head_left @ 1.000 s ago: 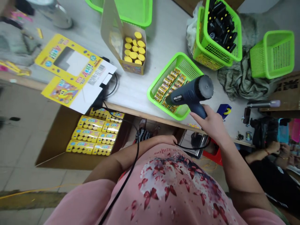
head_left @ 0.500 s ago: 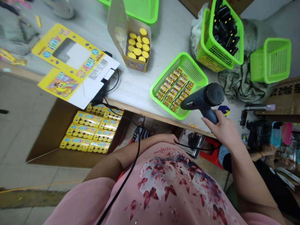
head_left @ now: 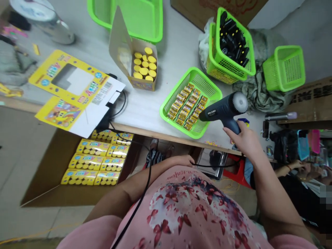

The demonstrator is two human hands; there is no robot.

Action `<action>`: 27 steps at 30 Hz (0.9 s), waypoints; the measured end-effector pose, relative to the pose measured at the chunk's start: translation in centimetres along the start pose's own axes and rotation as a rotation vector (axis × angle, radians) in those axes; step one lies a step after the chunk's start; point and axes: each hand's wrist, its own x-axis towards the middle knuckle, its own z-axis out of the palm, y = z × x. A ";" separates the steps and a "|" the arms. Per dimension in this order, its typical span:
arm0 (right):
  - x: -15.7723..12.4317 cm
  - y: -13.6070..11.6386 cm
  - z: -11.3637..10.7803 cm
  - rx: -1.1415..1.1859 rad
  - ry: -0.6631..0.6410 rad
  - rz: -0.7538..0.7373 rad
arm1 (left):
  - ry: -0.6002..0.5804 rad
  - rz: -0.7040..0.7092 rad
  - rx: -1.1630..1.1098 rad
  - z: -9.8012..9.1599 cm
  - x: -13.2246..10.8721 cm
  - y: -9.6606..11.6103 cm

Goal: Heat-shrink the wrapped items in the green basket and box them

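Currently the right hand (head_left: pixel 247 141) has its grip wrapped firmly round the handle of a dark blue heat gun (head_left: pixel 223 110), held tilted above the near edge of the bench (head_left: pixel 178 52). Its nozzle points in over the right side of a green mesh basket (head_left: pixel 209 86), where small gold-and-red packs (head_left: pixel 185 105) lie in three slanting rows. The left hand (head_left: pixel 183 161) rests against the person's front, its grip closed on a black cord (head_left: pixel 212 166).

Left of the basket stands an open carton (head_left: pixel 144 84), flap raised, packed with yellow-capped tubes (head_left: pixel 144 72); their lower parts are hidden. Just behind it sits a wide green tray (head_left: pixel 97 19). A flat yellow-and-white printed box (head_left: pixel 62 114) lies farther left, one end jutting past the bench edge.

Beyond the basket, to the right, two green baskets are stacked: the upper basket (head_left: pixel 240 67) is heaped with black pieces (head_left: pixel 233 38), some showing yellow dots, and the lower basket (head_left: pixel 225 76) shows yellow contents through its mesh. Below the bench, a large cardboard box (head_left: pixel 38 186) contains yellow packs with round yellow caps (head_left: pixel 85 162), set in two columns.
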 end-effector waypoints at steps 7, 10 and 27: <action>6.1 -1.0 -0.5 0.154 0.243 0.075 | 0.027 -0.006 -0.149 -0.2 -0.2 -0.3; 7.2 -1.1 -0.4 0.197 0.230 0.054 | 0.046 -0.025 -0.296 -0.3 -0.6 -0.1; 5.8 -2.5 -0.6 0.130 0.060 -0.063 | 0.037 -0.117 -0.241 -1.1 -0.9 0.4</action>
